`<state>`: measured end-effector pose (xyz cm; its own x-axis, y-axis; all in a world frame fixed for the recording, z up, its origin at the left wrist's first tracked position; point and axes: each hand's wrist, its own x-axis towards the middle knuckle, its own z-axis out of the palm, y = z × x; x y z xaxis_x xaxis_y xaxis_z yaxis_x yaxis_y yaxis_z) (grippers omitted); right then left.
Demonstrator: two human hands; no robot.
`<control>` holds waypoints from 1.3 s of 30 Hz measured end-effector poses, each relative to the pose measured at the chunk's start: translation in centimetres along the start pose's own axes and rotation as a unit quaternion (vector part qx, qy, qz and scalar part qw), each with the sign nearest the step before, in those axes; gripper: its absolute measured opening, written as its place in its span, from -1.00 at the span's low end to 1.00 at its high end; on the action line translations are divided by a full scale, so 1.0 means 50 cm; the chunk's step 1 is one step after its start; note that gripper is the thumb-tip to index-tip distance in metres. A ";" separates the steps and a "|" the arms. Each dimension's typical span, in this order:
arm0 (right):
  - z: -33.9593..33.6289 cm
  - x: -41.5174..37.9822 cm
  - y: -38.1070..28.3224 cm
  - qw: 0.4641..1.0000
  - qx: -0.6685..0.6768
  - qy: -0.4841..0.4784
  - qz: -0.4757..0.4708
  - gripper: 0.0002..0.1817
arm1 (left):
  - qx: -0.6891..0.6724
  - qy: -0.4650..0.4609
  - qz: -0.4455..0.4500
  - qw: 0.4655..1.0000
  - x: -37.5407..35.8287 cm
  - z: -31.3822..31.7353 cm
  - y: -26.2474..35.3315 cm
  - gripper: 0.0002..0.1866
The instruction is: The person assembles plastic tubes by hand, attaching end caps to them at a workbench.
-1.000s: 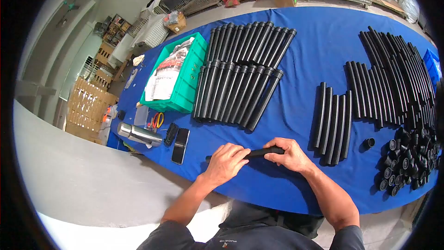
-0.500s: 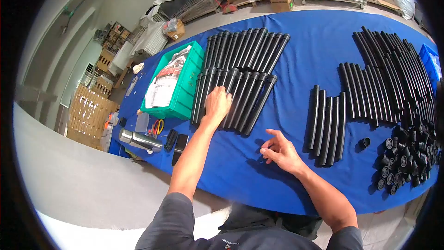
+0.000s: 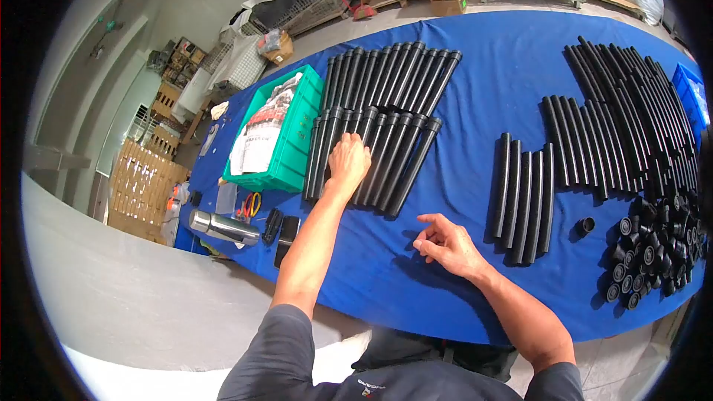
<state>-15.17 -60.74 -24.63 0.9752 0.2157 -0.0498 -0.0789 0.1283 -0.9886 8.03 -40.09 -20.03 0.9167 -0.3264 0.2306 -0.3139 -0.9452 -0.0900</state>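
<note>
My left hand (image 3: 348, 163) lies over the lower row of capped black tubes (image 3: 413, 169), its fingers curled down around one of them. Part of that tube is hidden under the hand. An upper row of capped black tubes (image 3: 440, 85) lies just beyond. My right hand (image 3: 445, 246) hovers above the blue cloth with nothing in it, fingers loosely bent and apart. To its right lies a small group of uncapped black tubes (image 3: 512, 197). A single black cap (image 3: 586, 226) sits beside them, near a heap of black caps (image 3: 649, 256).
Many more uncapped tubes (image 3: 631, 115) are stacked at the far right, by a blue bin (image 3: 687, 96). Left of the capped rows stands a green crate (image 3: 293, 137) holding printed sheeting. A steel flask (image 3: 224, 227), scissors (image 3: 254, 204) and a dark phone-like object (image 3: 287, 241) lie near the left edge.
The view has shifted slightly. My left hand stays on the lower row of tubes, and my right hand keeps nearly the same place and pose over the cloth.
</note>
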 end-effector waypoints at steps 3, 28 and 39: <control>0.000 0.000 -0.002 1.000 -0.020 -0.002 0.005 -0.46 | 0.010 0.015 0.004 1.000 -0.008 -0.002 -0.001 -0.58; 0.017 0.000 0.049 0.950 -0.207 -0.025 -0.232 -0.69 | -0.293 -0.094 0.379 0.873 -0.162 -0.071 0.395 -0.52; 0.008 -0.007 0.038 0.959 -0.218 -0.048 -0.172 -0.72 | -0.241 -0.119 0.257 0.928 -0.126 -0.057 0.392 -0.48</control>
<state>-15.74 -60.17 -26.44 0.9024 0.3249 0.2831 0.3593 -0.2042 -0.9106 -4.59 -56.60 -20.49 0.6250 -0.7789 0.0514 -0.7470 -0.5777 0.3289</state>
